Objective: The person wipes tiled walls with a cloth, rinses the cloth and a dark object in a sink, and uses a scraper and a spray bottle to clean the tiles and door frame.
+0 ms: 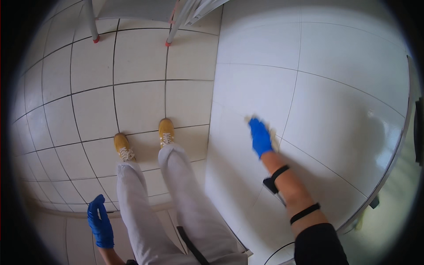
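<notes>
My right hand [261, 137], in a blue glove, presses a pale yellowish cloth [274, 140] against the white tiled wall [342, 104] on the right. Bits of the cloth show past the fingertips and along the side of the glove; the rest is hidden under the hand. Slight blur softens that hand's outline. At the lower left hangs my left hand [100, 223], also gloved in blue. It holds nothing, and its thumb stands apart from the fingers.
Beige floor tiles [139, 59] with dark joints lie under my yellow shoes [166, 130]. A metal-legged rack [137, 9] stands at the far left with red leg caps. A dark-edged rim [397, 143] bounds the wall on the right. A thin black cable [278, 251] hangs near my right sleeve.
</notes>
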Available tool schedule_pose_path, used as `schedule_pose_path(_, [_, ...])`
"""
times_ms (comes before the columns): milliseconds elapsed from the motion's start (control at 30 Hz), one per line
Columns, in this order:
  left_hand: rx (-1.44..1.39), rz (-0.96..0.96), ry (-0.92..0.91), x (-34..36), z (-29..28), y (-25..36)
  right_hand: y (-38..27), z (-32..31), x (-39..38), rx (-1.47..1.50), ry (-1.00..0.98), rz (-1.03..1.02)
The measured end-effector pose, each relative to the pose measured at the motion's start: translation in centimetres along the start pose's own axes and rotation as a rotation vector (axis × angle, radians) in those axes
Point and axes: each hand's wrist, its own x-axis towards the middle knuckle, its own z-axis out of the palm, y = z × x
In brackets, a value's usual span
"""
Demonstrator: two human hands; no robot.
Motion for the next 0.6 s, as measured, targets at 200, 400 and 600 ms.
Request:
schedule_pose_path(200, [-0.220,-0.128,0.109,-2.9,-1.2,-3.0,-27.3,-20.0,-9.4,0.344,0.384,-0.225])
schedule_pose_path(400, [0.117,-0.218,0.032,-4.5,-2.7,-3.1,3.1,7.6,12.0,1.358,0.190,0.390])
schedule_pose_path(600, [-0.001,-0.221,0.084,-2.8,-0.3,-1.2,10.9,16.4,10.0,1.275,0.172,0.634])
